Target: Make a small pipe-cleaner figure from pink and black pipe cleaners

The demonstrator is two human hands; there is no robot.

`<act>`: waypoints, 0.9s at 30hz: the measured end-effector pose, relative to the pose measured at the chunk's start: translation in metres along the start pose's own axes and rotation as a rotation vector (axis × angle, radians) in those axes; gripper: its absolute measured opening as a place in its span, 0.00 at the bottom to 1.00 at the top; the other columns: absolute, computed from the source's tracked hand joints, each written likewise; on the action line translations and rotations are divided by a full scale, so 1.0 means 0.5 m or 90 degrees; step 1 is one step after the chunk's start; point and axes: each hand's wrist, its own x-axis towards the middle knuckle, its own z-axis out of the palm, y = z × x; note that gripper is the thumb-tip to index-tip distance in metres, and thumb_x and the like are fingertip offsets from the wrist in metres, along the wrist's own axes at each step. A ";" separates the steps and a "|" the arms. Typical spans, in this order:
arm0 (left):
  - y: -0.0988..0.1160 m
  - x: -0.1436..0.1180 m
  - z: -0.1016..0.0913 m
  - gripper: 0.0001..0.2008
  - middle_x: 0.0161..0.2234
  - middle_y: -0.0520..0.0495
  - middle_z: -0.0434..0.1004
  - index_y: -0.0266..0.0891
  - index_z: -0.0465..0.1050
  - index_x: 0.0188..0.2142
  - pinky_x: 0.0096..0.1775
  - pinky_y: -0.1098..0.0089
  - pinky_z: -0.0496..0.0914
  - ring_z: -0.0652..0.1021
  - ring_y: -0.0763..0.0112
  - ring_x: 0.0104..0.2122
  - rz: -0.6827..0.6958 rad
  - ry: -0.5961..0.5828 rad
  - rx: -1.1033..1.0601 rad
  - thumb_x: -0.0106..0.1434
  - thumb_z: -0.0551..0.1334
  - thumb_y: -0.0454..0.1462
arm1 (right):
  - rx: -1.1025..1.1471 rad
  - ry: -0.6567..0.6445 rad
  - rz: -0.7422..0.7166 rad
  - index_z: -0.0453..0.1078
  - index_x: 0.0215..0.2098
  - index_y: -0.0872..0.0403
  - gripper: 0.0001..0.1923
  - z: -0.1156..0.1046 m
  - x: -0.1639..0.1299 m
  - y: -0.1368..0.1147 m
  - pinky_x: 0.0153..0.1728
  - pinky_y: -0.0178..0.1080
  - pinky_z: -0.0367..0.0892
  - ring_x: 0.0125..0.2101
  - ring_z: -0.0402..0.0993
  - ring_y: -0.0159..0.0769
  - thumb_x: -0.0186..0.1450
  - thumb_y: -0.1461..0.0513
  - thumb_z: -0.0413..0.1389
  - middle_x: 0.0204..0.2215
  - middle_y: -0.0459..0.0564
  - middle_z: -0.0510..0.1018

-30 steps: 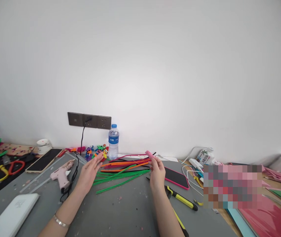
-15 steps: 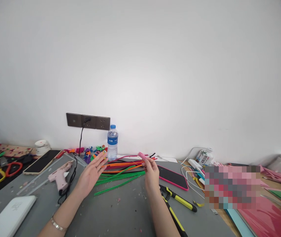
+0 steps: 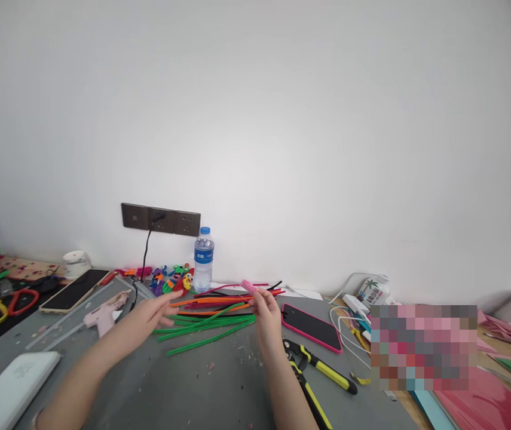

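Numerous craft items are spread on the grey worktop (image 3: 219,388) around the hands. A loose pile of green, orange, red and black pipe cleaners (image 3: 210,316) lies between and beyond them; a clear plastic water bottle with a blue cap (image 3: 203,257) stands behind the pile against the wall, just beside a cluster of small multicoloured figures (image 3: 172,279). A pink hot-glue gun (image 3: 103,313) and its black cord are found to the left, a phone in a pink case (image 3: 311,327) and yellow-and-black pliers (image 3: 322,367) to the right.

A short pink bundle of folded pipe cleaner (image 3: 249,287) is pinched at the fingertips of the right hand (image 3: 266,319) and is held raised above the far end of the pile. Its surface is fuzzy; finer detail cannot be told.

The left hand (image 3: 143,319) is spread, palm turned inward, fingers extended, gripping nothing — it hovers over the green stems.

Bare worktop, speckled with scraps, is recorded in front of the pile between the forearms; a white flat case (image 3: 11,391) lies near the left front edge.
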 end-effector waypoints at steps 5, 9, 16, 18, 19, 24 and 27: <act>0.014 -0.027 -0.024 0.15 0.15 0.50 0.78 0.47 0.81 0.38 0.21 0.67 0.70 0.77 0.58 0.14 -0.024 -0.003 0.070 0.48 0.66 0.34 | -0.013 -0.064 -0.004 0.68 0.31 0.53 0.17 0.005 -0.004 -0.004 0.24 0.35 0.59 0.22 0.67 0.34 0.53 0.51 0.63 0.20 0.42 0.72; 0.029 -0.009 -0.017 0.17 0.23 0.47 0.82 0.48 0.78 0.44 0.31 0.66 0.72 0.81 0.55 0.24 0.011 -0.020 0.060 0.53 0.66 0.37 | -0.005 -0.102 -0.001 0.68 0.31 0.53 0.17 0.007 -0.004 0.005 0.24 0.34 0.59 0.22 0.66 0.33 0.53 0.51 0.63 0.19 0.42 0.71; 0.025 0.048 0.092 0.20 0.49 0.44 0.79 0.48 0.75 0.49 0.45 0.65 0.71 0.77 0.52 0.49 0.176 -0.017 0.215 0.55 0.66 0.44 | 0.000 -0.196 -0.004 0.69 0.29 0.53 0.15 0.028 -0.019 0.022 0.27 0.35 0.63 0.23 0.65 0.32 0.53 0.52 0.64 0.22 0.43 0.70; 0.011 0.061 0.128 0.20 0.52 0.43 0.76 0.45 0.72 0.51 0.46 0.64 0.72 0.77 0.55 0.49 0.182 -0.070 0.216 0.60 0.61 0.45 | 0.000 -0.223 0.001 0.70 0.29 0.54 0.14 0.033 -0.023 0.027 0.28 0.35 0.65 0.24 0.65 0.32 0.54 0.52 0.63 0.24 0.44 0.71; 0.002 0.067 0.141 0.20 0.51 0.42 0.76 0.44 0.71 0.51 0.46 0.65 0.72 0.77 0.56 0.48 0.189 -0.085 0.199 0.60 0.61 0.46 | 0.000 -0.231 0.005 0.70 0.29 0.53 0.14 0.034 -0.023 0.030 0.28 0.35 0.65 0.24 0.66 0.32 0.54 0.52 0.64 0.24 0.44 0.71; -0.039 0.085 0.162 0.18 0.40 0.43 0.78 0.38 0.72 0.43 0.44 0.64 0.72 0.77 0.59 0.43 0.176 -0.074 0.066 0.60 0.60 0.48 | -0.016 -0.249 0.023 0.70 0.29 0.53 0.15 0.033 -0.018 0.052 0.26 0.35 0.63 0.22 0.65 0.32 0.53 0.52 0.64 0.23 0.44 0.71; -0.045 0.086 0.161 0.16 0.34 0.46 0.77 0.38 0.72 0.39 0.40 0.66 0.72 0.77 0.62 0.37 0.171 -0.054 0.057 0.59 0.61 0.48 | -0.021 -0.266 0.024 0.70 0.29 0.53 0.15 0.032 -0.018 0.068 0.25 0.34 0.62 0.22 0.65 0.31 0.53 0.51 0.64 0.24 0.44 0.71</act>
